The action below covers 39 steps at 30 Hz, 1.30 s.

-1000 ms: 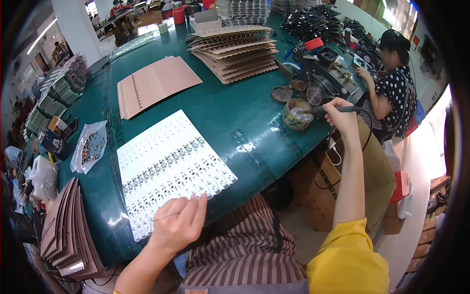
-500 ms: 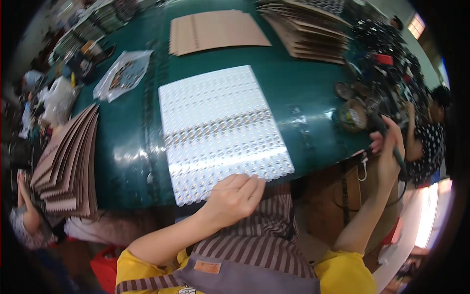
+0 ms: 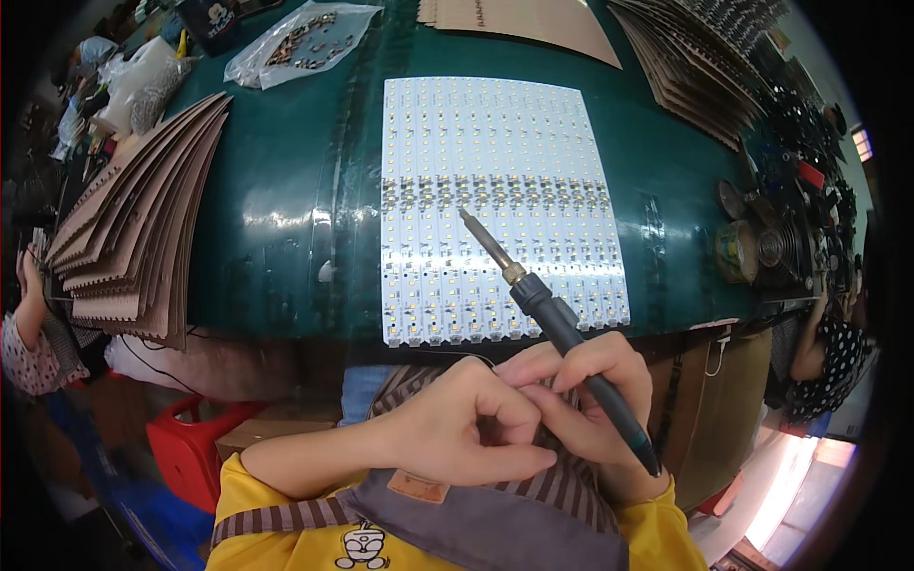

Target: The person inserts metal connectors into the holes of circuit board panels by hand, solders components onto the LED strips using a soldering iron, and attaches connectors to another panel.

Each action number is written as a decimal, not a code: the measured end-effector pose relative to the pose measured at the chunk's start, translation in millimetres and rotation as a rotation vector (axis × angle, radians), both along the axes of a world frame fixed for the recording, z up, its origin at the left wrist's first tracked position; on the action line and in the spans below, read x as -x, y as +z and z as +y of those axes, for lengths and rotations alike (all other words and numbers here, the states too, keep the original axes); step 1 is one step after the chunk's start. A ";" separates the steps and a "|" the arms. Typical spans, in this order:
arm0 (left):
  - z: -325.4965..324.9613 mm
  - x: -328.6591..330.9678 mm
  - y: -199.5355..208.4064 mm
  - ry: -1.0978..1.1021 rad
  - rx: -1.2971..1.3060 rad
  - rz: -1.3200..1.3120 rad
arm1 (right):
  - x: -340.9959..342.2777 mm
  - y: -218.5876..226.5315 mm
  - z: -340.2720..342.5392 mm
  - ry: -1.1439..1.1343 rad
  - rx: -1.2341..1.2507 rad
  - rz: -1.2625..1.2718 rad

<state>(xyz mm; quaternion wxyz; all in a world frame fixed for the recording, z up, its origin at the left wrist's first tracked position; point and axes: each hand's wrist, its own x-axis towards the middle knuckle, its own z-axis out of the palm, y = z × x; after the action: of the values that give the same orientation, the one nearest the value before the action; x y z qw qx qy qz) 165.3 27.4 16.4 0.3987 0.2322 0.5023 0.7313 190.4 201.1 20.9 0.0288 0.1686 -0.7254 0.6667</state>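
My right hand (image 3: 595, 404) grips a black soldering iron (image 3: 557, 319), its metal tip pointing up and left over a white LED circuit board panel (image 3: 495, 143). The panel lies on the green table, with rows of small yellowish LEDs and a denser band of parts across its middle. Just in front of the panel's near edge, my left hand (image 3: 466, 419) is curled, its fingers meeting those of my right hand. A thin wire shows beside these fingers; what they pinch is hidden.
Fanned brown boards (image 3: 143, 228) stand at the left. More brown boards (image 3: 533, 24) lie at the back, with another stack (image 3: 685, 71) at the back right. A plastic bag of small metal parts (image 3: 305, 43) lies back left. Rolls and a coiled metal stand (image 3: 781, 243) sit at right.
My right hand has brought the soldering iron from the far right to the middle. My left hand has left the panel's near edge and met my right hand. The view has shifted.
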 end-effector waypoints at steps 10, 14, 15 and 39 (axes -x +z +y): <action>-23.7 -7.8 24.4 0.632 0.445 0.448 | 12.5 -3.1 -21.4 -0.171 -0.076 0.109; -34.7 2.5 13.1 0.673 0.541 0.799 | 14.7 1.0 -25.5 -0.168 -0.120 0.190; -34.8 4.1 10.1 0.675 0.540 0.794 | 14.4 2.9 -26.7 -0.179 -0.144 0.210; -63.0 22.6 -38.1 1.149 0.865 0.866 | 9.4 5.4 -32.0 -0.207 -0.452 0.087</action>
<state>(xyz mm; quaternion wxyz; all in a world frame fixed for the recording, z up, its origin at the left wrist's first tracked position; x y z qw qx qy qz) 142.7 -35.6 -21.7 -0.2101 0.0269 0.8873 0.4098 181.1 169.1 26.3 0.0897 0.1239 -0.8676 0.4731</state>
